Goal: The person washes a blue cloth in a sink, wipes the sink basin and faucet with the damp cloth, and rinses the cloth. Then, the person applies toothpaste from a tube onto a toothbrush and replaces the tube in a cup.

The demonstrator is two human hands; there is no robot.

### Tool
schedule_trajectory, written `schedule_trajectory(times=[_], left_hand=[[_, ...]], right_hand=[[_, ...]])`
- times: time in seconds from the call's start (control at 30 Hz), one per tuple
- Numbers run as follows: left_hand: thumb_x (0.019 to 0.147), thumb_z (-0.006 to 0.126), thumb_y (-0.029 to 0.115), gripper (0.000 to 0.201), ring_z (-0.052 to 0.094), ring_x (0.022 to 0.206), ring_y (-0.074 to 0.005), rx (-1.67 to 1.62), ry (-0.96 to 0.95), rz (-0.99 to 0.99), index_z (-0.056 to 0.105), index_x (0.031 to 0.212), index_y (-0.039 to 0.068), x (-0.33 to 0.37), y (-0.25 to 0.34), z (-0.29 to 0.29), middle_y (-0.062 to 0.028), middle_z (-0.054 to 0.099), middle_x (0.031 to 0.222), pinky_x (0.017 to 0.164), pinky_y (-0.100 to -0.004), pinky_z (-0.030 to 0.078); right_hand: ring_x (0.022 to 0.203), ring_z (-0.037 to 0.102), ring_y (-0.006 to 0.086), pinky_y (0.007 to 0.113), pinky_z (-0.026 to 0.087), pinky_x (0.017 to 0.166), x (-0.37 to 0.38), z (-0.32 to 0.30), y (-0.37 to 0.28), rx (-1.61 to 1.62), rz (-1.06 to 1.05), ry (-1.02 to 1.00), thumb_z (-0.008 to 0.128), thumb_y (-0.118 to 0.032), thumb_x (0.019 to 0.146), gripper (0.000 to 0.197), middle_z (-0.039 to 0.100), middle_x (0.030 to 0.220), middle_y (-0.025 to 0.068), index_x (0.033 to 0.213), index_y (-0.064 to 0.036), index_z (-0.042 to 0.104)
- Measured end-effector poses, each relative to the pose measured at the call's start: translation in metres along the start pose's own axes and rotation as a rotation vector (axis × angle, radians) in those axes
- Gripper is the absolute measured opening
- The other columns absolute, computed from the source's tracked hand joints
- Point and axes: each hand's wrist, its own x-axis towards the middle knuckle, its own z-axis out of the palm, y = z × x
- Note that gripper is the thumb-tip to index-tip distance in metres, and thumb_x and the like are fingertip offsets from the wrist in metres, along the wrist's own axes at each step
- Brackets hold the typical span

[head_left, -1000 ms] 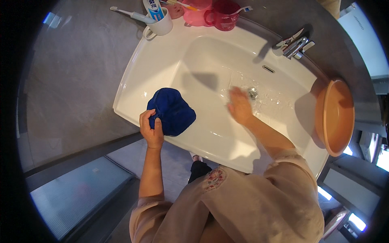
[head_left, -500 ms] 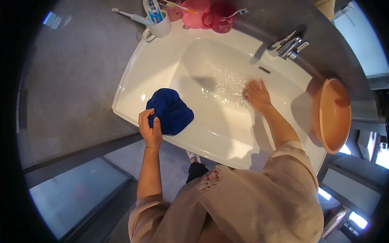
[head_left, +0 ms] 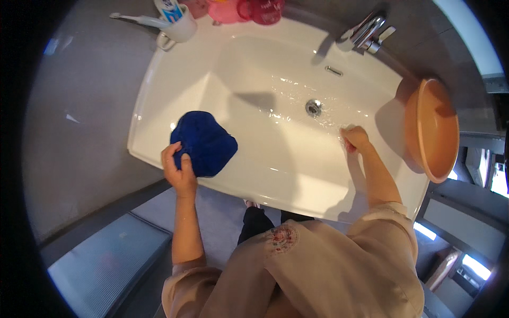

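Observation:
My left hand (head_left: 179, 167) is closed on the near-left edge of a dark blue cloth (head_left: 208, 143), fingers and thumb pinching it. The cloth is bunched into a rounded shape over the left front part of a white washbasin (head_left: 254, 175). Low in the basin, right of the round metal drain (head_left: 313, 108), is my right hand (head_left: 355, 139) with its fingers curled in. A reddish patch shows beneath those fingers, but I cannot tell whether it is skin or a held thing. Shallow water ripples around the drain.
A chrome faucet (head_left: 366, 34) stands at the back right, above a slot-shaped overflow (head_left: 334, 70). An orange plastic basin (head_left: 435, 130) leans at the right. Back left are a white mug (head_left: 180, 26) with a toothbrush and toothpaste tube, a pink cup (head_left: 225, 11) and a red mug (head_left: 266, 11).
My right hand has moved toward me from over the drain, and its spread fingers have curled. The water has drained lower, uncovering the drain. My left hand still holds the cloth; the view has shifted.

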Motion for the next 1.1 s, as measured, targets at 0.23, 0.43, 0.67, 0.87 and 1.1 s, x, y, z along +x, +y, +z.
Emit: schedule_trajectory(times=[0.23, 0.43, 0.67, 0.87, 1.1], left_hand=[[0.083, 0.055, 0.015, 0.028, 0.053, 0.097, -0.0225, -0.016, 0.050, -0.065, 0.058, 0.107, 0.002, -0.010, -0.019, -0.001, -0.0119, 0.057, 0.102, 0.092, -0.0345, 0.039], [0.085, 0.054, 0.018, 0.034, 0.053, 0.105, -0.0245, 0.064, 0.101, -0.047, 0.055, 0.115, 0.001, -0.015, -0.040, -0.009, -0.0150, 0.057, 0.111, 0.101, -0.0383, 0.034], [0.085, 0.052, 0.044, 0.050, 0.051, 0.113, -0.0274, 0.270, 0.195, -0.165, 0.055, 0.118, 0.006, -0.019, -0.024, -0.007, -0.0135, 0.057, 0.116, 0.105, -0.0431, 0.029], [0.086, 0.048, 0.046, 0.051, 0.049, 0.117, -0.0292, 0.407, 0.156, -0.135, 0.054, 0.120, 0.008, -0.020, -0.023, -0.011, -0.0133, 0.056, 0.120, 0.107, -0.0446, 0.026], [0.085, 0.045, 0.047, 0.054, 0.046, 0.120, -0.0298, 0.578, 0.023, -0.135, 0.050, 0.123, 0.009, -0.020, -0.040, -0.047, -0.0145, 0.053, 0.123, 0.107, -0.0459, 0.025]], right_hand=[[0.039, 0.048, 0.0179, 0.031, 0.035, 0.035, 0.006, -0.021, -0.018, 0.170, 0.214, -0.255, 0.066, -0.028, 0.082, 0.037, 0.052, 0.053, 0.0099, 0.061, -0.0027, 0.051], [0.044, 0.058, 0.0215, 0.031, 0.040, 0.036, 0.013, -0.015, -0.020, 0.078, 0.229, -0.210, 0.068, -0.038, 0.079, 0.041, 0.059, 0.058, 0.0142, 0.066, -0.0020, 0.055], [0.037, 0.054, 0.0213, 0.031, 0.040, 0.034, 0.012, -0.006, -0.035, 0.004, 0.298, -0.158, 0.063, -0.046, 0.082, 0.048, 0.057, 0.051, 0.0133, 0.060, -0.0034, 0.055], [0.037, 0.054, 0.0219, 0.032, 0.039, 0.034, 0.012, -0.005, -0.035, -0.004, 0.370, -0.111, 0.047, -0.068, 0.081, 0.071, 0.056, 0.051, 0.0143, 0.058, -0.0015, 0.055], [0.035, 0.050, 0.0245, 0.034, 0.040, 0.035, 0.012, -0.005, -0.036, 0.027, 0.411, -0.061, 0.038, -0.075, 0.079, 0.081, 0.054, 0.049, 0.0160, 0.056, 0.0009, 0.054]])
